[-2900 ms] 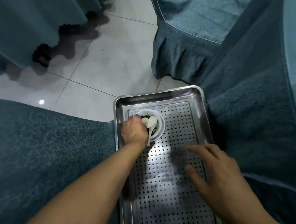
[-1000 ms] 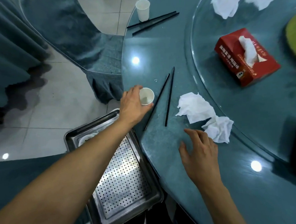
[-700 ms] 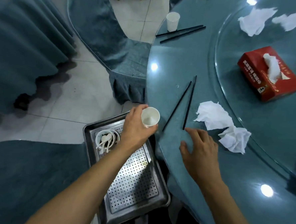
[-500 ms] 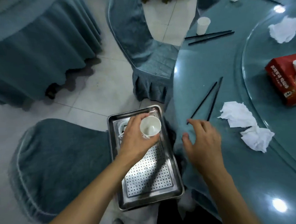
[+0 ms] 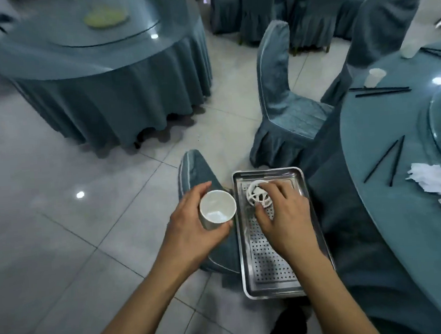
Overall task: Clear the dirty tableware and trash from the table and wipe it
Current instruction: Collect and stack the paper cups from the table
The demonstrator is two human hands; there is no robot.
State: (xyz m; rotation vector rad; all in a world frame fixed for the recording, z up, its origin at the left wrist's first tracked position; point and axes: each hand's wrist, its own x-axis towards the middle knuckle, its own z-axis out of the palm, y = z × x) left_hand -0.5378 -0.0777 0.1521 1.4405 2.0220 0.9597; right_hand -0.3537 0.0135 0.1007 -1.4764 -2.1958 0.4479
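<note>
Beside the tray (image 5: 310,214), left hand (image 5: 192,230) grips cup (image 5: 217,209); right hand (image 5: 284,216) fingers (image 5: 276,189) pinch bowl (image 5: 258,196); stacking likely next.

A neighbouring round table (image 5: 100,78) draped in teal cloth carries a yellow-green item (image 5: 105,17) on its glass turntable, with covered chairs (image 5: 285,106) to its right on pale floor tiles (image 5: 50,229).

Pale glossy floor tiles (image 5: 63,228) reflect ceiling lights as bright spots. A second round table (image 5: 100,71), draped in a teal cloth, stands at upper left under a glass top. Teal-covered chairs (image 5: 283,106) stand around it and beyond.
</note>
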